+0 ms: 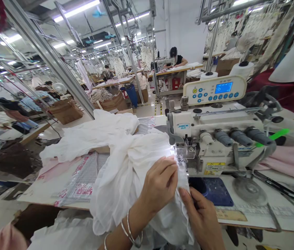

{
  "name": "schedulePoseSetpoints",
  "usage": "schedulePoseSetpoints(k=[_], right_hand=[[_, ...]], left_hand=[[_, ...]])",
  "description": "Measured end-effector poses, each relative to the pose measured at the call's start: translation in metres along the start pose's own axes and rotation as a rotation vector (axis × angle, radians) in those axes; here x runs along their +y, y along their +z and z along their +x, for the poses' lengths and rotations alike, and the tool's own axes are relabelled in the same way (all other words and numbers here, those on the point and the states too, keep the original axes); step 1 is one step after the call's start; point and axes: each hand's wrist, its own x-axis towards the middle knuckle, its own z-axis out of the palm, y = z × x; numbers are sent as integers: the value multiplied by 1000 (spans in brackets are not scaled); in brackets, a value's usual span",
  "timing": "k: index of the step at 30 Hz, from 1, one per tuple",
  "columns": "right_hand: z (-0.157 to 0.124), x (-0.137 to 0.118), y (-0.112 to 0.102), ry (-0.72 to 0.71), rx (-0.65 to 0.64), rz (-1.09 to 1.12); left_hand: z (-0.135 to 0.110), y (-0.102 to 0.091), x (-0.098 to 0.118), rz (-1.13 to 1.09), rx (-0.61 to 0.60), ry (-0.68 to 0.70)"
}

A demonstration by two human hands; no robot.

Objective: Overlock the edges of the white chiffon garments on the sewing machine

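both my left hand (158, 184) and right hand (201, 218) grip shut on sheer white fabric (126, 180) at the presser foot (184, 151) of the jack overlock machine (214, 135).

- "JACK" stood in blue on the white head of the overlock machine (182, 125), above smaller characters too small to read.
- The blue LCD screen (223, 87) showed one character, either a "b" or a "6".
- A triangular warning sign (191, 149) sat at the needle end of the machine.
- A yellow warning label (213, 168) on the machine's front was too small to read.
- Red print on the plastic sheet (83, 180) was too blurred to read.
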Motion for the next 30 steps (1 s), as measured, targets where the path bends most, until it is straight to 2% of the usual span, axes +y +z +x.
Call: schedulePoseSetpoints(k=[11,14,17,20,25,27,30], right_hand=[[3,-1,1,5,0,5],[4,0,2,-21,-3,19],[4,4,3,-110,5,25],[1,8,3,-136,11,11],[1,4,2,-45,-11,-12],[2,1,1,-40,-7,-8],[2,-2,1,-44,-7,4]], left_hand=[[21,-6,-16,-12,-106,-11],[18,-10,-7,106,-54,69],[8,-11,7,179,-42,136],[1,-9,12,169,-47,95],[9,-8,-4,33,-100,-4],[14,-10,-6,30,-106,-5],[12,-13,1,64,-90,37]])
